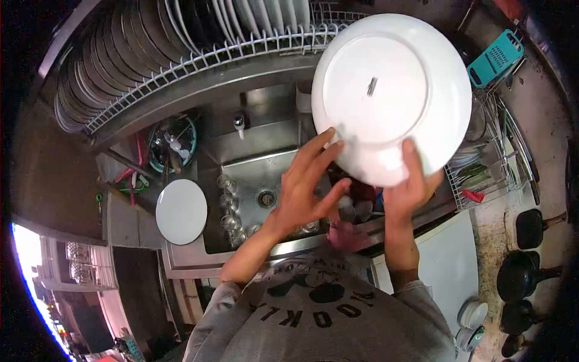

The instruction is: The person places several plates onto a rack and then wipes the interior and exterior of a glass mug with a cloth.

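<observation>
We hold a large round white plate [386, 78] with its underside toward us, above the far right part of the stainless steel sink [265, 169], which is our landmark. Our right hand [413, 187] grips the plate's near rim, one digit laid over the underside. Our left hand [307, 193] is spread wide, thumb apart from the fingers, with two fingertips over the rim; we cannot tell how firmly they press. A small dark mark [372, 86] sits near the middle of the underside, too small for us to read. On our grey shirt [325, 326], dark letters upside down to us include "OOKL", with the rest hard to make out in the folds. Inside the sink, clear drinking glasses [228, 202] line the left and near sides, around the round metal drain [266, 198]. Left of the sink, a smaller white plate [181, 212] lies on the steel counter, and a teal-rimmed bowl [173, 145] of utensils sits beyond it. Past the sink's far side, a white wire rack [217, 58] holds a long row of upright plates. Well to the sink's right are a teal grater [497, 58], farther off, and black pans [518, 276], nearer us.
</observation>
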Motion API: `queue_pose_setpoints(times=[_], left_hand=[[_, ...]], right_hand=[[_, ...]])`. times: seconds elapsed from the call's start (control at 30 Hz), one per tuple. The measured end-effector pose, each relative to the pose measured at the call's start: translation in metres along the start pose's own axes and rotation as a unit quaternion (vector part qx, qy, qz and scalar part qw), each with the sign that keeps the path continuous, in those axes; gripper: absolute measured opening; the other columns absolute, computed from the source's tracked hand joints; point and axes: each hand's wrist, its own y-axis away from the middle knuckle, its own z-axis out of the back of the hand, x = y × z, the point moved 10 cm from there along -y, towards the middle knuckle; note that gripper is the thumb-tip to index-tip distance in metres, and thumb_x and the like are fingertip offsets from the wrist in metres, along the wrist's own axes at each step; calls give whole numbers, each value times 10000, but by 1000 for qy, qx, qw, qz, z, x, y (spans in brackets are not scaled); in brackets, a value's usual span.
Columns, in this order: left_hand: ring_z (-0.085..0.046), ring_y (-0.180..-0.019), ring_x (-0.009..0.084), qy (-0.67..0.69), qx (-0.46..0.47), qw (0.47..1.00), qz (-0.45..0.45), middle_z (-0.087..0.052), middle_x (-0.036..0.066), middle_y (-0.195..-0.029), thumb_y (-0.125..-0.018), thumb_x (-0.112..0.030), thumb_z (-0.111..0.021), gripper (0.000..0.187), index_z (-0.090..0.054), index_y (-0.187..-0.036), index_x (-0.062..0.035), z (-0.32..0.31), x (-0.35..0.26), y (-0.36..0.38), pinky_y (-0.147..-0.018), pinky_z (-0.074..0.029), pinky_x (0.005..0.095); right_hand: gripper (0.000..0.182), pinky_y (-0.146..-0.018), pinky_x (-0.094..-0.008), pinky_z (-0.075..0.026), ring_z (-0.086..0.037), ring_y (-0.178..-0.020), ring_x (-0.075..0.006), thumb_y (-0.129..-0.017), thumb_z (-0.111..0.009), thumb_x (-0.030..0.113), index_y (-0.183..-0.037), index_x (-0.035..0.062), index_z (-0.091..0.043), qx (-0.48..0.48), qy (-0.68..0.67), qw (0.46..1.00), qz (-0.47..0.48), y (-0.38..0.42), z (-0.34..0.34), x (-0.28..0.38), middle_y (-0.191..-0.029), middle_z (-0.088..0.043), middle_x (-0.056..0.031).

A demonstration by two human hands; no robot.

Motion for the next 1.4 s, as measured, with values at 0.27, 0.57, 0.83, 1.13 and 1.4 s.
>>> queue_pose_setpoints(times=[0.27, 0.57, 0.83, 1.13, 1.4], left_hand=[[-258, -1364, 409, -176, 5, 982, -69, -232, 237, -1485, -736, -219, -763, 848, -310, -1441, -92, -34, 3, -93, -1096, -277, 468], [-341, -1312, 411, -240, -6, 969, -61, -241, 242, -1480, -787, -243, -714, 836, -246, -1452, -47, -34, 52, -157, -1067, -318, 445], [-329, -1320, 416, -233, -28, 971, -36, -287, 274, -1447, -789, -249, -694, 823, -249, -1436, -4, -30, 83, -163, -1048, -305, 502], [-327, -1323, 406, -284, -36, 957, -52, -266, 260, -1462, -767, -218, -712, 842, -248, -1429, 17, -32, 88, -155, -1074, -304, 440], [-301, -1343, 390, -277, -22, 959, -59, -244, 245, -1477, -762, -161, -689, 799, -269, -1416, 28, -36, 97, -148, -1048, -326, 446]], right_hand=[[385, -830, -335, -508, -626, -959, -239, -828, -616, 46, -1163, -122, -528, -101, -365, 916, -133, -124, -52, -56, -1091, -611, -171], [258, -842, -305, -449, -621, -910, -212, -813, -641, 15, -1034, -113, -614, -86, -335, 936, -72, -200, -126, -85, -1023, -655, -154], [283, -628, -318, -445, -584, -653, -150, -784, -711, 191, -804, -84, -650, -27, -150, 986, -65, -227, -188, -100, -718, -667, -121], [297, -603, -391, -460, -633, -631, -314, -799, -656, 255, -795, -41, -647, 65, 3, 996, 63, -234, -242, -72, -684, -642, -203], [431, -662, -444, -472, -628, -735, -425, -884, -547, 393, -834, -23, -647, 89, -11, 994, 60, -219, -244, -56, -710, -621, -254]])
